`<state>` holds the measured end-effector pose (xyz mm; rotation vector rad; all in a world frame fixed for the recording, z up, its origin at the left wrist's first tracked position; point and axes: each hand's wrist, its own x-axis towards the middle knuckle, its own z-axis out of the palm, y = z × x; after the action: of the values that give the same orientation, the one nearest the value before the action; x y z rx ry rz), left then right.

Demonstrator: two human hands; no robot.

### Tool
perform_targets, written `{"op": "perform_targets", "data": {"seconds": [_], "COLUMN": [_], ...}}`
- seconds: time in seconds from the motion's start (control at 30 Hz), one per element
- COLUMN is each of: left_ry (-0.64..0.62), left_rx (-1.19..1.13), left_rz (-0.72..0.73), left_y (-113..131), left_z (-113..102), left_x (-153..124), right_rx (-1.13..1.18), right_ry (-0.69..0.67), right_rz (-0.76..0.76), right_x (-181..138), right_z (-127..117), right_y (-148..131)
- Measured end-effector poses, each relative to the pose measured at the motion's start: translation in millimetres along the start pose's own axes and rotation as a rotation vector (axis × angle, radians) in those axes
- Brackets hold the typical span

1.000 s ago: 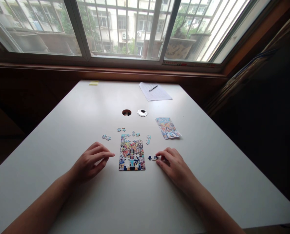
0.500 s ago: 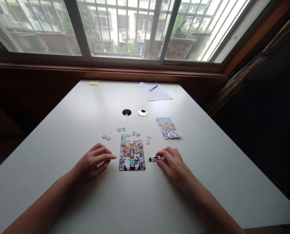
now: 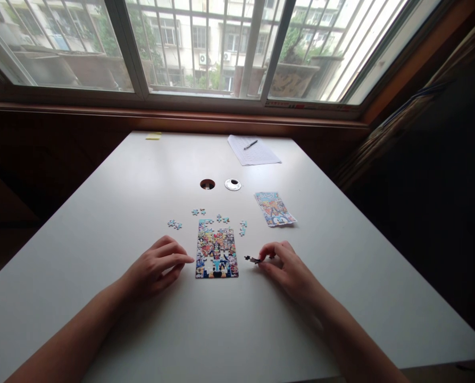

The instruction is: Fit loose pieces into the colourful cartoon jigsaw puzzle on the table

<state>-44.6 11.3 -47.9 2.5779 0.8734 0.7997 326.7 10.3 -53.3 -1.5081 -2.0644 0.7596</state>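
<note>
A partly assembled jigsaw puzzle (image 3: 216,242) lies flat between my hands, with gaps near its top and in its lower part. Just left of it rests my left hand (image 3: 161,264), open, its index finger stretched toward the puzzle's left edge and nothing in its fingers. On the other side, my right hand (image 3: 283,261) pinches a dark and white puzzle piece (image 3: 252,259) between thumb and index finger. That piece is tilted and apart from the puzzle; it may be more than one piece joined. Loose blue pieces (image 3: 175,224) lie beyond the puzzle's upper left.
More loose pieces (image 3: 243,229) sit at the puzzle's upper right. A picture sheet (image 3: 276,209) lies farther right. Behind are a round table hole (image 3: 207,184), its metal cover (image 3: 233,184), papers (image 3: 257,154) with a pen (image 3: 250,144), and yellow sticky notes (image 3: 153,136).
My right hand has tilted the dark puzzle piece, which now shows more edge-on. My left hand has shifted slightly right, toward the puzzle.
</note>
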Motion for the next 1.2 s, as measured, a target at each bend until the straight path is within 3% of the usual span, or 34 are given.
{"op": "perform_targets", "data": {"seconds": [0.27,0.53,0.9,1.03,1.2], "left_ry": [-0.026,-0.07,-0.097,-0.072,0.087], "left_rx": [-0.002,0.009,0.026,0.031,0.009], "left_rz": [0.014,0.029,0.054,0.03,-0.087], "left_y": [3,7,11,10,5], "left_z": [3,4,2,4,9], "left_x": [3,5,8,7,5], "right_rx": [0.288,0.48,0.167,0.19,0.425], "right_ry": [-0.008,-0.258,-0.437,-0.448,-0.492], "right_rz": [0.002,-0.088,-0.244,-0.199,-0.058], "right_x": [9,38,87,92,84], "right_z": [-10,-5,18,22,26], "right_y": [-15,-60,-91,-95,-94]}}
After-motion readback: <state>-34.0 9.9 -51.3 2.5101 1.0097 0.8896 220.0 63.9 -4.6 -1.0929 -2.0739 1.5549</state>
